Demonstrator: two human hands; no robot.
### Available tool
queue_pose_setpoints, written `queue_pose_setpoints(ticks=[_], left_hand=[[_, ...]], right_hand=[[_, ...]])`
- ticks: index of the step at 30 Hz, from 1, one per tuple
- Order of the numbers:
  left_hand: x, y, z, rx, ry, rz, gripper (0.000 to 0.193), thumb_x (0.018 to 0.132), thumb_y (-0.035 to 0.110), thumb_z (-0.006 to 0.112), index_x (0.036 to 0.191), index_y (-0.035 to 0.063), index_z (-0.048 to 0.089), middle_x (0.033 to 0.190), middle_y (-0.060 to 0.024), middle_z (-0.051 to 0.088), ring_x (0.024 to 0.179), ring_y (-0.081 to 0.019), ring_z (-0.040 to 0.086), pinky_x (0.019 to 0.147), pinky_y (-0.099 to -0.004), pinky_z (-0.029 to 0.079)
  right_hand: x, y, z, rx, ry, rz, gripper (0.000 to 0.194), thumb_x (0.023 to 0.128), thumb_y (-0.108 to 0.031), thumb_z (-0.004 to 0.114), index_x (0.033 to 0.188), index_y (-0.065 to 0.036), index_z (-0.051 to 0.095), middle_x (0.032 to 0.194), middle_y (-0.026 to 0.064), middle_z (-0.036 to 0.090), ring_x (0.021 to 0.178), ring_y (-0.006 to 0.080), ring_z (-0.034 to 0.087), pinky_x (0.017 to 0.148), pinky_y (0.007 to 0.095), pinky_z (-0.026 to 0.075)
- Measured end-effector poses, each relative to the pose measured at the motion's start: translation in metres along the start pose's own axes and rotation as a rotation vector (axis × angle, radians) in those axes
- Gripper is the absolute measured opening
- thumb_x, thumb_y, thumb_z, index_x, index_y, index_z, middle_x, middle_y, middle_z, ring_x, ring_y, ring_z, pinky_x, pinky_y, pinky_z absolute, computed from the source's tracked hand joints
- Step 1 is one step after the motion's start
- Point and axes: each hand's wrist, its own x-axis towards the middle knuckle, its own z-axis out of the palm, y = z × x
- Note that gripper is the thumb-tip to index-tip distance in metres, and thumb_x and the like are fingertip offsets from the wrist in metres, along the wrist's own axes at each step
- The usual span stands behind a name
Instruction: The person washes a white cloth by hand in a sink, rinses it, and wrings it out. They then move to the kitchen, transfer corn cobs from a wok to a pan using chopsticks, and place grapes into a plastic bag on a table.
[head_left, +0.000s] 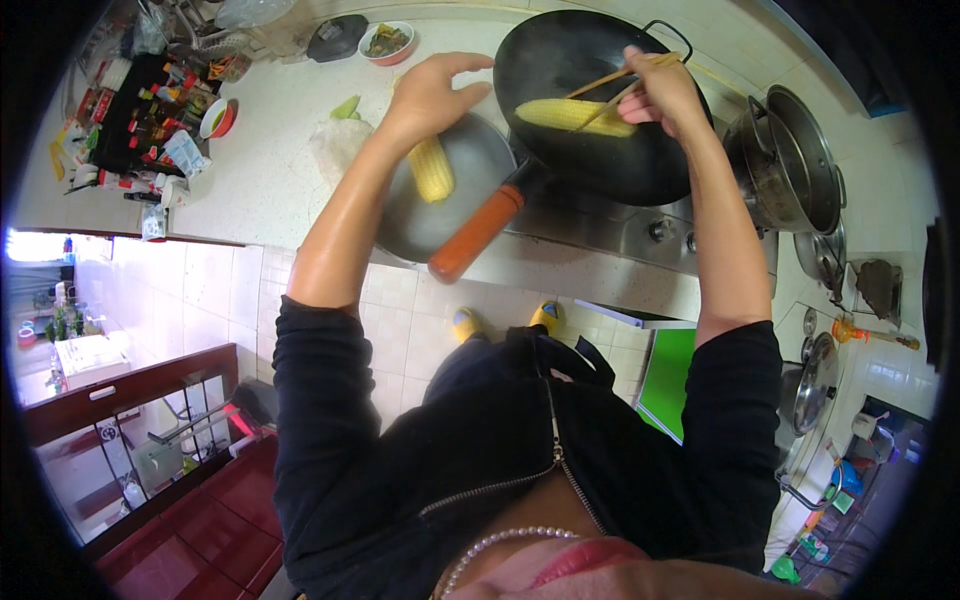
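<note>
My right hand (661, 88) grips a pair of wooden chopsticks (600, 84) over a black wok (622, 169). Their tips reach a peeled corn cob (570, 116) inside the wok; whether they pinch it I cannot tell. My left hand (439, 97) holds nothing, thumb and fingers apart, near the wok's left rim. Below its wrist, a second corn cob (431, 171) rests in a grey metal basin (409, 221), partly hidden by my forearm. The wok's wooden handle (478, 234) points toward me, across the basin's right side.
The wok sits over a steel gas stove (592, 229). A large steel pot (780, 165) stands to its right. Behind my left hand is a bowl of dark food (387, 42). Farther left are a red bowl (218, 118) and several seasoning bottles (161, 112).
</note>
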Motion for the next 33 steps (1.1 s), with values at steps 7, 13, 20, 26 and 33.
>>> queue_pose_setpoints(ticks=[7,13,20,26,33], left_hand=[[0.005,0.001,0.01,0.011,0.002,0.04,0.032,0.079,0.025,0.065,0.109,0.0148,0.067,0.113,-0.0083,0.065,0.108,-0.0272,0.058,0.093,-0.0341,0.045],[0.01,0.0,0.015,0.165,0.009,0.093,0.038,0.079,0.02,0.07,0.115,0.0126,0.064,0.111,-0.0074,0.065,0.1,-0.0206,0.061,0.085,-0.0295,0.047],[0.025,0.015,0.036,0.362,-0.029,0.238,0.053,0.068,0.027,0.075,0.117,0.0177,0.061,0.109,-0.0033,0.064,0.103,-0.0234,0.058,0.084,-0.0394,0.042],[0.033,0.037,0.049,0.57,-0.045,0.351,0.06,0.062,0.023,0.078,0.118,0.0187,0.057,0.109,0.0006,0.06,0.108,-0.0185,0.053,0.09,-0.0468,0.035],[0.038,0.071,0.052,0.99,0.038,0.626,0.031,0.064,0.027,0.075,0.093,0.0187,0.067,0.085,0.0003,0.062,0.096,-0.0197,0.058,0.086,-0.0463,0.036]], right_hand=[[0.015,0.015,0.004,0.019,-0.02,0.084,0.028,0.09,-0.022,0.056,0.097,0.006,0.054,0.074,0.0201,0.06,0.055,0.0252,0.065,0.048,0.0325,0.057],[0.027,0.042,-0.003,0.454,0.041,0.241,0.021,0.089,-0.005,0.047,0.1,0.013,0.047,0.09,0.0297,0.057,0.077,0.0398,0.067,0.065,0.041,0.062],[0.014,0.063,-0.014,0.83,0.16,0.394,0.018,0.087,-0.002,0.047,0.099,0.011,0.043,0.095,0.033,0.056,0.086,0.042,0.065,0.072,0.0465,0.06],[0.004,0.067,-0.004,0.985,0.115,0.388,0.021,0.087,-0.005,0.049,0.098,0.013,0.049,0.094,0.0307,0.061,0.081,0.0384,0.067,0.07,0.0435,0.06],[-0.01,0.057,0.004,1.163,-0.062,0.393,0.028,0.087,-0.006,0.049,0.104,0.016,0.045,0.092,0.0303,0.061,0.08,0.0389,0.067,0.072,0.0434,0.06]])
